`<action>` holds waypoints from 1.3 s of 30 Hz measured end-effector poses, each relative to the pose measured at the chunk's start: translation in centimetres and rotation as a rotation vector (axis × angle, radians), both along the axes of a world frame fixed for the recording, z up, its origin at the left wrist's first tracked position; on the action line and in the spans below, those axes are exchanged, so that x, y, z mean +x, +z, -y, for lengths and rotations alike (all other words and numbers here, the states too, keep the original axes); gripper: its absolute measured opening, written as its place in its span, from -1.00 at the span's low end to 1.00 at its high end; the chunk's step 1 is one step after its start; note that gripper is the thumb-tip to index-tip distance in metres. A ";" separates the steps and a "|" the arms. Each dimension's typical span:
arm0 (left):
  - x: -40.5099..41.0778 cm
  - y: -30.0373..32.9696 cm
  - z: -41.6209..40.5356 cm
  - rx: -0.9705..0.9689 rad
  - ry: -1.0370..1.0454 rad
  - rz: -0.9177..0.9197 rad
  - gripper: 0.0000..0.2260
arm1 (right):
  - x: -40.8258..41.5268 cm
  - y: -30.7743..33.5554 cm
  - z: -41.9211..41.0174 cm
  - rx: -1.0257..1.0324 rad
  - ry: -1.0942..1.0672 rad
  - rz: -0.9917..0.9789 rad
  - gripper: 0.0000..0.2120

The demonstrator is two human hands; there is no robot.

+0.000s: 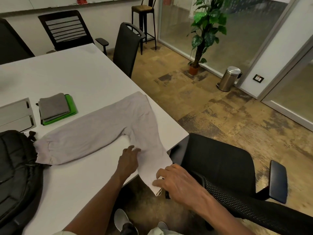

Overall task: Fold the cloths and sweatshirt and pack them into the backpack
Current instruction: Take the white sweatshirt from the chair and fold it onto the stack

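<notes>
Nearest the camera, the right hand [172, 179] curls its fingers round the lower end of the pale grey sweatshirt [108, 128], pinching the fabric where it hangs off the edge of the white table [81, 180], just in front of a black mesh office chair [225, 168]. Beside it the left hand [129, 159] lies on the cloth with its fingers spread and fairly straight, pressing the same hanging part against the table edge rather than gripping it. From there the sweatshirt runs away over the tabletop, one long sleeve stretching to the left with its gathered cuff touching the black backpack [15, 173], which sits at the near left of the table. Beyond the sleeve a folded grey cloth [53, 106] lies on top of a folded green cloth [72, 106], stacked neatly and apart from the sweatshirt. To their left a grey hatch [15, 114] is set into the tabletop. Further back, black chairs [126, 46] stand round the table's far sides. On the patterned floor to the right stand a potted plant [205, 33] and a steel pedal bin [229, 78] by the glass partition.
</notes>
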State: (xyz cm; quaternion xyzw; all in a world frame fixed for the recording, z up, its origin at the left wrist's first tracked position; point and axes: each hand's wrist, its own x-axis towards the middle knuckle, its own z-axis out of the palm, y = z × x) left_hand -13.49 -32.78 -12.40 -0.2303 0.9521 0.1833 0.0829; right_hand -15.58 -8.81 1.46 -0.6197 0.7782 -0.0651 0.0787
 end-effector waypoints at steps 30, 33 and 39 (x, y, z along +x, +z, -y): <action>-1.5 19.6 10.7 0.362 -0.138 -0.358 -0.92 | -10.3 4.8 19.0 -0.399 -0.283 0.574 -0.50; -1.1 19.2 14.0 0.402 -0.009 -0.398 -0.84 | -11.1 3.4 21.6 -0.401 -0.260 0.551 -0.79; 0.1 18.4 19.1 0.343 0.088 -0.456 -0.68 | -10.1 2.9 28.4 -0.417 -0.280 0.575 -0.94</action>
